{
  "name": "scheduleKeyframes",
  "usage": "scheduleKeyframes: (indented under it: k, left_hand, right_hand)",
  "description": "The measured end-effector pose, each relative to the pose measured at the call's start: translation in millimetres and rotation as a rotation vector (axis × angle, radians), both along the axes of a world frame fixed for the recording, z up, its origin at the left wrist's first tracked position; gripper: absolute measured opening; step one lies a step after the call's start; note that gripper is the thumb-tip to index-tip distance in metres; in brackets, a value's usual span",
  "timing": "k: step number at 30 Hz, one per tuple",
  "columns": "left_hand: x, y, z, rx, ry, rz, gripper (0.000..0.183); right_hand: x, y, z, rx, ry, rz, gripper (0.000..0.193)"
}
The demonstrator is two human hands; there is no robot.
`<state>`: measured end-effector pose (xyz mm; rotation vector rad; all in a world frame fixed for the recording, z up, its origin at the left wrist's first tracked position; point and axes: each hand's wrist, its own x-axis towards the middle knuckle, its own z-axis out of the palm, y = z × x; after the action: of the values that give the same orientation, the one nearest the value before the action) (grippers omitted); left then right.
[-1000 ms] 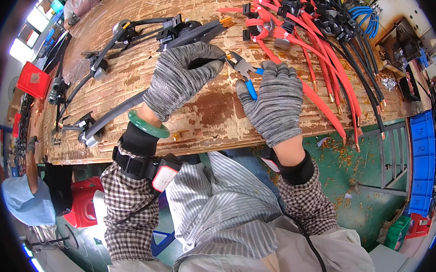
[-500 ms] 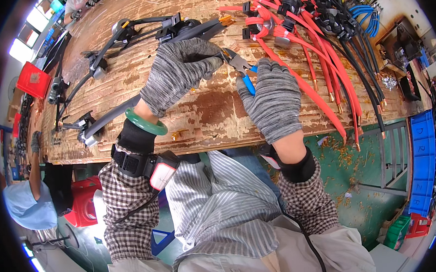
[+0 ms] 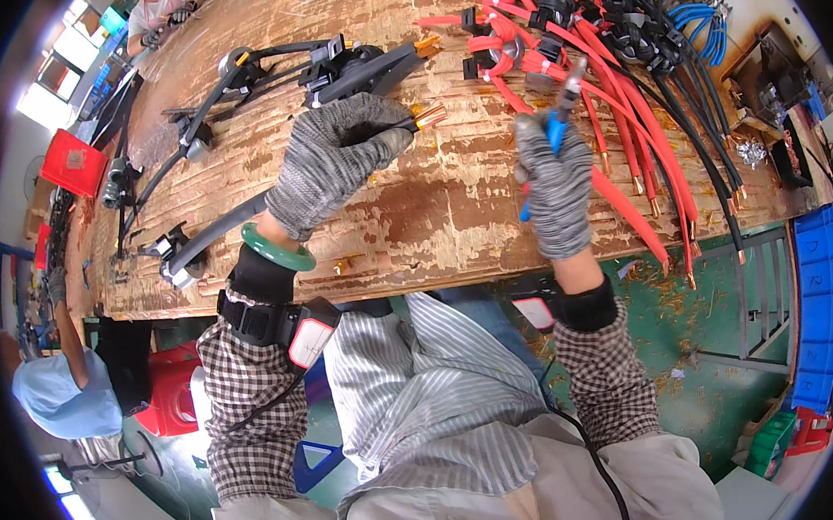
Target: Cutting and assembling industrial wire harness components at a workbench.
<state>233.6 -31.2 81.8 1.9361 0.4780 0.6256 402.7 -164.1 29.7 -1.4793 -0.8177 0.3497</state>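
My left hand (image 3: 336, 161), in a grey knit glove, is closed around a thick black cable (image 3: 221, 223) close to its end. Bare copper strands (image 3: 431, 116) stick out past the fingertips. The cable's other end, with a black clamp fitting (image 3: 168, 249), lies near the table's front edge. My gloved right hand (image 3: 559, 196) is wrapped round cutting pliers (image 3: 557, 132) with blue handles. Their jaws point up and away, apart from the copper. Part of the handles is hidden by the fingers.
More black cables with fittings (image 3: 340, 66) lie beyond my left hand. Red cables (image 3: 617, 136) are heaped to the right, beside black cables and a blue coil (image 3: 701, 28). A red box (image 3: 72, 160) stands at the left. Two other people work at the left and far left.
My right hand has moved right with the pliers, away from the cable end, and the jaws have swung upward. Copper strands now show clear of my left hand, which still grips the cable.
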Motion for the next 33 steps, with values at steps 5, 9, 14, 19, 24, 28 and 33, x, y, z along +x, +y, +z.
scheduleKeyframes:
  k: [5, 9, 14, 19, 24, 28, 33]
  left_hand:
    - [-13, -2, 34, -0.184, -0.099, -0.076, 0.024]
    - [-21, -5, 42, -0.243, -0.268, -0.062, 0.021]
    - [-30, 4, 52, -0.415, -0.350, -0.144, 0.028]
    - [-31, -3, 63, -0.493, -0.365, -0.181, 0.032]
    - [-33, -17, 72, -0.195, -0.007, -0.162, 0.041]
    - [-22, -26, 44, -0.007, -0.093, -0.292, 0.053]
    - [-45, -46, 34, 0.624, 0.040, 0.104, 0.063]
  right_hand:
    - [2, -7, -3, -0.426, -0.597, 0.064, 0.030]
    - [-8, -3, -10, -0.562, -0.986, 0.017, 0.046]
    - [-13, -4, -1, -0.320, -0.849, 0.070, 0.041]
    - [-24, -6, 22, -0.133, -0.734, 0.197, 0.033]
    - [-57, -3, 57, 0.242, 0.169, 0.557, 0.027]
    - [-66, 10, 56, 0.227, 0.324, 0.516, 0.026]
    - [-81, -3, 43, 0.246, 0.383, 0.334, 0.029]
